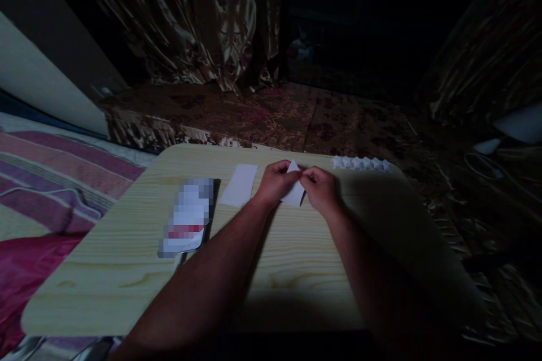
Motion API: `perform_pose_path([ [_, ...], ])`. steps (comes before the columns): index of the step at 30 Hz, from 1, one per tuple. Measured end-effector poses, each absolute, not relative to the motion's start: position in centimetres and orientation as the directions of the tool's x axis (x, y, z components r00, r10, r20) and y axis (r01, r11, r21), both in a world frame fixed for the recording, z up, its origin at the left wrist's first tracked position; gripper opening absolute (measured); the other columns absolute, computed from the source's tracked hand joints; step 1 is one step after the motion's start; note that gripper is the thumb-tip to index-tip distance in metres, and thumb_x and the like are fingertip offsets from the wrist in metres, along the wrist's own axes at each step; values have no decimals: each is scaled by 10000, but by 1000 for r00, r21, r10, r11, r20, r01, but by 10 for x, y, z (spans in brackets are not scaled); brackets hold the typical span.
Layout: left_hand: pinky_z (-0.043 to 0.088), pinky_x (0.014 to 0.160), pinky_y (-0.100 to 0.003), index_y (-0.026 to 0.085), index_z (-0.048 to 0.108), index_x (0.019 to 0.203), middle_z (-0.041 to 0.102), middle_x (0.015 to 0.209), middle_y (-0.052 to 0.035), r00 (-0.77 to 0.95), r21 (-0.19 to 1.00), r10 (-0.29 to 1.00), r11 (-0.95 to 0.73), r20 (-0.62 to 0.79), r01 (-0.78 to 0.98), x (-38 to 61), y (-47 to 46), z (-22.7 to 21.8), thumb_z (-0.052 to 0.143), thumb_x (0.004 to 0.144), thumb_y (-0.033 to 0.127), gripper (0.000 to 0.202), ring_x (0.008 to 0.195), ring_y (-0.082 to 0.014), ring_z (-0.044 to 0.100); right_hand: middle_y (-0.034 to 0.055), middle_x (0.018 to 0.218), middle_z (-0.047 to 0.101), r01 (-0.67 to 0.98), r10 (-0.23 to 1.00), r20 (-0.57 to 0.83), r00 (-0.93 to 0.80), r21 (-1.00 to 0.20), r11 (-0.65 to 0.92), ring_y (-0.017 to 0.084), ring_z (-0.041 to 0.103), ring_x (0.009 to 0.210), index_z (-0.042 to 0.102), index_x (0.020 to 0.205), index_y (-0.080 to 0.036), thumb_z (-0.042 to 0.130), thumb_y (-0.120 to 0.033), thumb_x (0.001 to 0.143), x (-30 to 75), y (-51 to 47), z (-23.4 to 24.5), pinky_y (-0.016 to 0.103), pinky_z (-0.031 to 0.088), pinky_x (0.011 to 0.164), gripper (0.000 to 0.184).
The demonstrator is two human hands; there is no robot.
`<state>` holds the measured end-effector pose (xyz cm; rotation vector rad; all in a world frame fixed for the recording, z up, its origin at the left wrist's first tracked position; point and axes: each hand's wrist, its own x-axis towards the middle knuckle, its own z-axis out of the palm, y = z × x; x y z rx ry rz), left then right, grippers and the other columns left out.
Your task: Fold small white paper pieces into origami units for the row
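A white sheet of paper (292,196) is held between my two hands over the table, its upper end folded to a point. My left hand (277,180) grips its left side, thumb lying across the front. On the other side, the fingers of my right hand (319,186) pinch the paper's right edge near the fold. Left of my hands lies a flat stack of white paper pieces (240,183). Several small folded white paper shapes (362,163) stand in a row along the far right edge of the table.
The pale wooden table (296,271) has rounded corners. A phone (188,217) with a blurred-out screen lies on its left part. Beside the table is a striped bed cover (51,175) with a cable (55,194). Patterned curtains (220,17) hang behind; a lamp (519,124) is at right.
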<state>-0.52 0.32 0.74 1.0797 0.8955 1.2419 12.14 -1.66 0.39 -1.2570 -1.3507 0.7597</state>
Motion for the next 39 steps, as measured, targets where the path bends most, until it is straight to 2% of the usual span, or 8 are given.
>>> perform_pose_path([
  [12, 360, 473, -227, 140, 648, 645, 625, 564, 12, 73, 934, 994, 101, -81, -343, -8, 4, 14, 743, 542, 211, 157, 459, -102, 512, -48, 556, 503, 206, 950, 295, 103, -941, 270, 99, 460, 529, 567, 641, -179, 556, -243, 689, 115, -15, 0, 208, 345, 490, 81],
  [18, 371, 526, -211, 137, 657, 652, 627, 626, 4, -34, 874, 999, 21, -42, -486, -11, 10, 9, 728, 567, 183, 120, 550, -85, 519, -55, 535, 486, 235, 957, 279, 76, -938, 255, 91, 438, 510, 552, 605, -177, 545, -207, 662, 114, -18, 2, 203, 318, 469, 65],
  [24, 360, 532, -209, 151, 625, 635, 538, 570, 22, -91, 758, 996, -76, 22, -648, -10, 15, 9, 672, 632, 189, 61, 544, -77, 484, -56, 512, 474, 247, 963, 254, 93, -943, 225, 89, 426, 496, 545, 577, -175, 547, -196, 642, 117, -22, 3, 203, 305, 460, 68],
  [26, 365, 538, -211, 149, 644, 668, 580, 629, 8, -62, 808, 997, -76, 49, -584, -8, 12, 9, 670, 651, 220, 78, 568, -82, 499, -58, 512, 474, 230, 961, 246, 125, -950, 213, 90, 429, 493, 554, 590, -174, 550, -206, 643, 118, -22, 3, 203, 309, 461, 62],
  [28, 350, 517, -215, 146, 666, 707, 610, 657, 2, -7, 901, 998, -56, 58, -429, -5, 8, 9, 693, 645, 244, 119, 552, -84, 491, -55, 520, 490, 231, 959, 239, 152, -952, 201, 94, 439, 498, 568, 609, -174, 552, -221, 649, 118, -22, 2, 204, 320, 466, 64],
  [31, 326, 490, -217, 141, 653, 660, 593, 608, 12, 61, 967, 995, -63, 81, -248, -3, 4, 7, 731, 620, 263, 150, 512, -81, 463, -44, 549, 527, 232, 955, 242, 173, -952, 200, 101, 465, 517, 586, 640, -172, 555, -246, 665, 119, -19, 0, 207, 343, 481, 84],
  [34, 334, 501, -216, 143, 641, 631, 578, 586, 22, 81, 971, 991, -84, 105, -222, -3, 2, 5, 748, 610, 267, 165, 509, -78, 462, -40, 564, 542, 221, 951, 250, 185, -953, 207, 106, 480, 527, 588, 657, -173, 561, -264, 667, 119, -17, -2, 209, 354, 487, 95],
  [39, 324, 474, -219, 144, 612, 613, 569, 558, 25, 84, 964, 993, -53, 77, -261, -4, 2, 5, 760, 598, 278, 199, 477, -77, 454, -57, 518, 485, 257, 947, 259, 189, -944, 207, 96, 438, 500, 573, 612, -183, 559, -244, 658, 119, -18, 2, 204, 323, 465, 77],
])
